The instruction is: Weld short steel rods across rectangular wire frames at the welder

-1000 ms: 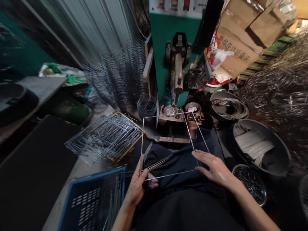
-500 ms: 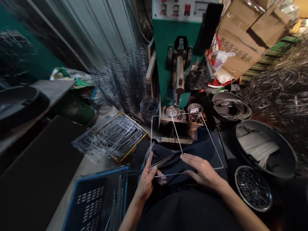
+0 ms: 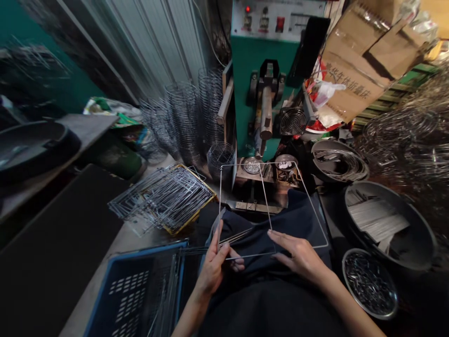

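A rectangular wire frame (image 3: 220, 196) is held out over my lap, tilted with its far side near the green machine. My left hand (image 3: 214, 267) is closed around the frame's near left corner, and several thin wire rods (image 3: 236, 237) stick out from that grip. One straight wire rod (image 3: 265, 196) crosses the frame from the far side to the near side. My right hand (image 3: 298, 252) pinches this rod at its near end, with thumb and fingers by the frame's near edge. Whether the rod is fixed to the frame I cannot tell.
Ahead stands a green machine (image 3: 242, 61) with a metal arm (image 3: 266, 112) above a small dish (image 3: 251, 164). Stacked wire frames (image 3: 164, 196) and a blue crate (image 3: 115, 267) are left. Right are a pan of flat strips (image 3: 417, 238) and a bowl of small metal pieces (image 3: 370, 283).
My right hand has moved slightly right with the crossing rod, which has shifted right along the frame. My left hand keeps its grip. The whole view has shifted a little.
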### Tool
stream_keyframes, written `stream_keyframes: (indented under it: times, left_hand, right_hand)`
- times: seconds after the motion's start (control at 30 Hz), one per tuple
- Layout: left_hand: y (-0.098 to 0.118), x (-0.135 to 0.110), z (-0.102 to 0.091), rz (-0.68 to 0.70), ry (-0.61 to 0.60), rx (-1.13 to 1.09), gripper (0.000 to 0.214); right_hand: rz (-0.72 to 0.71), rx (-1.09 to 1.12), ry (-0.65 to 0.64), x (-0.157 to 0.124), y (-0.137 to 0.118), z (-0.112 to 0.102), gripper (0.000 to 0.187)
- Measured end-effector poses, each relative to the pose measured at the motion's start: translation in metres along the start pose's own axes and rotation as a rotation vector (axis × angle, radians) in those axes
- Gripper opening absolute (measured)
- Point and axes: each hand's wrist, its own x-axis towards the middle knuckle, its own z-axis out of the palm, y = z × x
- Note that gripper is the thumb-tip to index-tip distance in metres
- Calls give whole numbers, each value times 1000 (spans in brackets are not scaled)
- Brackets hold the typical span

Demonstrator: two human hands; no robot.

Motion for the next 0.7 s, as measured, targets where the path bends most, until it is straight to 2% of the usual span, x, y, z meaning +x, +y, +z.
stream_keyframes:
  times: [0.3, 0.7]
  left_hand:
    - [-2, 0, 9, 28, 4, -27, 88]
    - [6, 4, 16, 55, -20, -16, 87]
  right_hand:
    - [-26, -6, 32, -3, -1, -7, 63]
    - [-60, -4, 45, 0, 3, -14, 59]
